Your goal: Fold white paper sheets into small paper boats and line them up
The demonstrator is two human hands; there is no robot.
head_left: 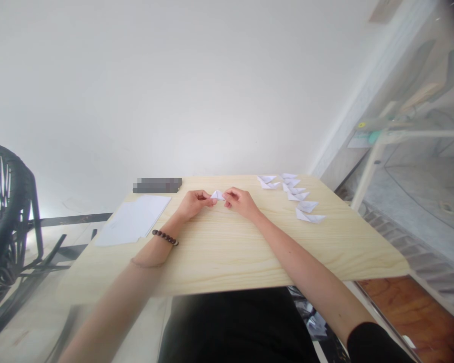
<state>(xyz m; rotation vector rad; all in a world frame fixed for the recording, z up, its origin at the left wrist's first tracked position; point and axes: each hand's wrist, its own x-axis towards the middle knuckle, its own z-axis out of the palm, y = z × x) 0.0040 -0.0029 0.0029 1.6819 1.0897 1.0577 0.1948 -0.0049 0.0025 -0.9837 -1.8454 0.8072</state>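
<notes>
Pale wood table [219, 262], white wall [219, 91] behind. Left hand [194, 204] and right hand [240, 202] each pinch one side of a small folded paper [217, 195], near the table's far edge. Bead bracelet [165, 236] on the left wrist. White sheets [134, 222] lie to the left, dark pixelated item [157, 185] just behind them; paper boats [298, 195] sit to the right; black woven chair [17, 181] beyond the table's left side

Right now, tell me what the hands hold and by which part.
A small folded paper, its left side pinched by the left hand, its right by the right hand.
</notes>
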